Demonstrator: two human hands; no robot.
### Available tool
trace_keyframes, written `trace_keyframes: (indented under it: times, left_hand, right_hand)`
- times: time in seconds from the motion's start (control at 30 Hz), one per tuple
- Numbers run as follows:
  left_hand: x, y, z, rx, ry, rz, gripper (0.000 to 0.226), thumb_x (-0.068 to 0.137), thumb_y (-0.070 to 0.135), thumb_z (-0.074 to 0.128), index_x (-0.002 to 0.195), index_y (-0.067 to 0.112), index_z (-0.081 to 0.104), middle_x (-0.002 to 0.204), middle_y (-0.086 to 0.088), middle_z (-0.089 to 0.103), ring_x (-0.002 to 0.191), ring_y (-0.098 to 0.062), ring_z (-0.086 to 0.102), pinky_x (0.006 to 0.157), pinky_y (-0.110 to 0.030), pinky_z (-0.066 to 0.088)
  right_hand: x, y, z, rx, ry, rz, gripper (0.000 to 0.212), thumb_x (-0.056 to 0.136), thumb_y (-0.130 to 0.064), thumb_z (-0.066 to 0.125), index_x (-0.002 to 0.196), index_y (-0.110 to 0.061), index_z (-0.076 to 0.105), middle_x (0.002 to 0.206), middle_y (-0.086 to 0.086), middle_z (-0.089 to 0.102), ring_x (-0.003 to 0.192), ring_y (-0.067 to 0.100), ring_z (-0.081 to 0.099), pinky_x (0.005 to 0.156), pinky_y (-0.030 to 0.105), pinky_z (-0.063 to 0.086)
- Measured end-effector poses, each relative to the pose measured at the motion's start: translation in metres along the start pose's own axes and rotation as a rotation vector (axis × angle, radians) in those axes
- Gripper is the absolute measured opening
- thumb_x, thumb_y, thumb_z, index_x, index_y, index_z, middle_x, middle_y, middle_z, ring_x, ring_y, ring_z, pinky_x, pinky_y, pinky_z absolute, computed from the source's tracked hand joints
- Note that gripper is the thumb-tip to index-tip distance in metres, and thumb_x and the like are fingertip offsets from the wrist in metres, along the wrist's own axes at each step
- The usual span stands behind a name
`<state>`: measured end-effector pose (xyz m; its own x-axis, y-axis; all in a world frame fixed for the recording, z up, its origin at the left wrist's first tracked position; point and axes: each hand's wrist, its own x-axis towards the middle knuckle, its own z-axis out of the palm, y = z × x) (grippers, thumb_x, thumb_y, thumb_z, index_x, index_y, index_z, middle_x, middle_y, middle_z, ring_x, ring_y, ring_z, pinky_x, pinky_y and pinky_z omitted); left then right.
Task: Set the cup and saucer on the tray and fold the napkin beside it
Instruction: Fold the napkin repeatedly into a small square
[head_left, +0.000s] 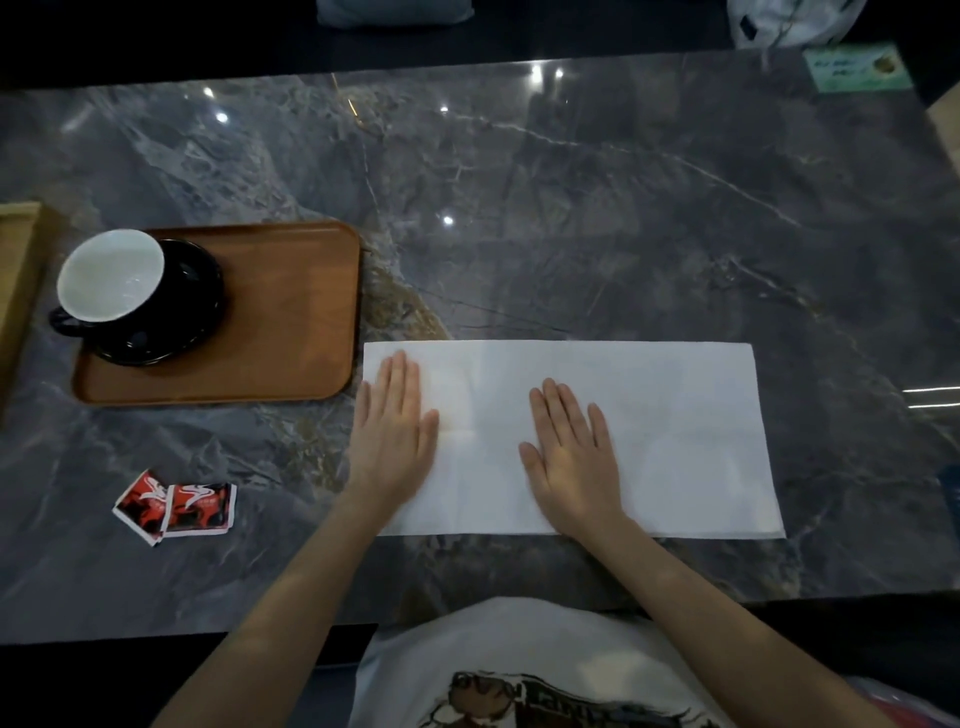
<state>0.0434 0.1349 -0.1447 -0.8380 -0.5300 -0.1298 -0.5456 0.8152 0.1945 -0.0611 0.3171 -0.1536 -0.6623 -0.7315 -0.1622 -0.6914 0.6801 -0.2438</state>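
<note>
Fingers (400, 374) flat, together, we press both hands on the napkin (675, 441) near the table's (571, 208) front edge; thin paper may skew, creasing crooked. Cup (111, 275) sits on tray (291, 312).

Cup (111, 275): on saucer (171, 312), tray's (291, 322) 9 o'clock side
Napkin (649, 441): on counter (571, 208), at tray's 4 o'clock

Both bare forearms reach forward. The left hand (393, 422) and the right hand (570, 451) lie flat, palms down, fingers straight and close together, a gap between them.
</note>
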Motion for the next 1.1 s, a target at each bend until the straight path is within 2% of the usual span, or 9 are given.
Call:
trace_keyframes:
  times: [0.07, 0.13, 0.3, 0.43, 0.5, 0.6, 0.87, 0.97, 1.1]
  left_hand:
    - [-0.016, 0.006, 0.003, 0.01, -0.013, 0.094, 0.06, 0.095, 0.038, 0.016, 0.142, 0.003, 0.026, 0.151, -0.013, 0.026, 0.142, -0.024, 0.017, 0.113, -0.037, 0.002]
    - [-0.026, 0.016, 0.006, 0.002, -0.042, 0.161, 0.06, 0.097, 0.04, 0.009, 0.143, 0.007, 0.025, 0.152, -0.009, 0.025, 0.141, -0.019, 0.012, 0.114, -0.038, 0.003]
    - [-0.024, 0.059, 0.006, -0.043, -0.15, 0.297, 0.063, 0.092, 0.047, -0.004, 0.145, 0.014, 0.004, 0.153, 0.001, -0.003, 0.142, -0.017, -0.005, 0.116, -0.041, -0.002]
    - [-0.005, 0.112, 0.004, 0.014, -0.156, 0.434, 0.056, 0.094, 0.038, 0.025, 0.141, 0.01, 0.034, 0.15, -0.007, 0.034, 0.138, -0.022, 0.03, 0.114, -0.045, 0.022]
    - [0.002, 0.14, 0.0, -0.012, -0.191, 0.535, 0.056, 0.095, 0.038, 0.022, 0.144, 0.011, 0.024, 0.155, -0.007, 0.022, 0.142, -0.021, 0.02, 0.115, -0.046, 0.016]
    - [0.009, 0.177, 0.001, 0.024, -0.274, 0.655, 0.057, 0.099, 0.038, 0.015, 0.147, 0.015, -0.003, 0.158, -0.002, -0.009, 0.144, -0.017, -0.01, 0.114, -0.039, -0.011]
    - [0.015, 0.209, 0.024, 0.09, -0.365, 0.844, 0.06, 0.096, 0.042, 0.02, 0.148, 0.017, 0.003, 0.158, -0.001, -0.002, 0.145, -0.018, -0.005, 0.116, -0.04, -0.004]
    - [0.016, 0.207, 0.03, 0.129, -0.355, 0.839, 0.065, 0.089, 0.047, 0.009, 0.148, 0.019, 0.001, 0.158, 0.001, -0.002, 0.145, -0.017, -0.005, 0.116, -0.039, -0.006]
    - [0.017, 0.205, 0.034, 0.13, -0.339, 0.834, 0.066, 0.089, 0.048, 0.005, 0.148, 0.02, 0.001, 0.158, 0.001, -0.001, 0.145, -0.017, -0.004, 0.114, -0.038, -0.009]
  right_hand:
    - [0.002, 0.001, -0.006, 0.095, 0.009, -0.017, 0.06, 0.091, -0.041, 0.019, 0.144, -0.013, 0.029, 0.153, 0.005, 0.029, 0.142, 0.02, 0.023, 0.113, 0.033, 0.001]
    - [0.003, 0.006, -0.017, 0.276, 0.042, 0.001, 0.058, 0.092, -0.039, 0.019, 0.14, -0.012, 0.038, 0.149, 0.006, 0.036, 0.139, 0.021, 0.03, 0.115, 0.03, 0.009]
    - [0.013, 0.048, -0.048, 0.439, 0.269, 0.214, 0.033, 0.096, -0.01, 0.039, 0.124, -0.004, 0.056, 0.132, 0.014, 0.056, 0.124, 0.028, 0.048, 0.107, 0.03, 0.029]
    - [0.014, 0.091, -0.066, 0.357, 0.345, 0.343, 0.029, 0.095, -0.006, 0.042, 0.116, -0.002, 0.06, 0.124, 0.016, 0.061, 0.117, 0.03, 0.052, 0.103, 0.03, 0.034]
    - [0.009, 0.11, -0.072, 0.319, 0.371, 0.397, 0.028, 0.094, -0.007, 0.042, 0.115, -0.004, 0.06, 0.123, 0.015, 0.061, 0.115, 0.03, 0.051, 0.101, 0.033, 0.036]
    - [0.008, 0.134, -0.078, 0.284, 0.354, 0.512, 0.032, 0.094, -0.008, 0.039, 0.122, -0.007, 0.055, 0.131, 0.012, 0.054, 0.121, 0.028, 0.044, 0.102, 0.038, 0.037]
    - [0.027, 0.165, -0.093, 0.15, 0.023, 0.44, 0.058, 0.091, -0.013, 0.046, 0.144, -0.009, 0.024, 0.151, 0.011, 0.029, 0.133, 0.034, 0.029, 0.109, 0.043, 0.029]
    - [0.032, 0.172, -0.098, 0.101, -0.042, 0.411, 0.051, 0.091, -0.017, 0.047, 0.139, -0.008, 0.034, 0.148, 0.013, 0.031, 0.132, 0.033, 0.027, 0.108, 0.044, 0.03]
    - [0.035, 0.176, -0.103, 0.146, -0.001, 0.397, 0.034, 0.085, -0.014, 0.055, 0.117, -0.004, 0.051, 0.129, 0.017, 0.045, 0.12, 0.033, 0.037, 0.096, 0.042, 0.038]
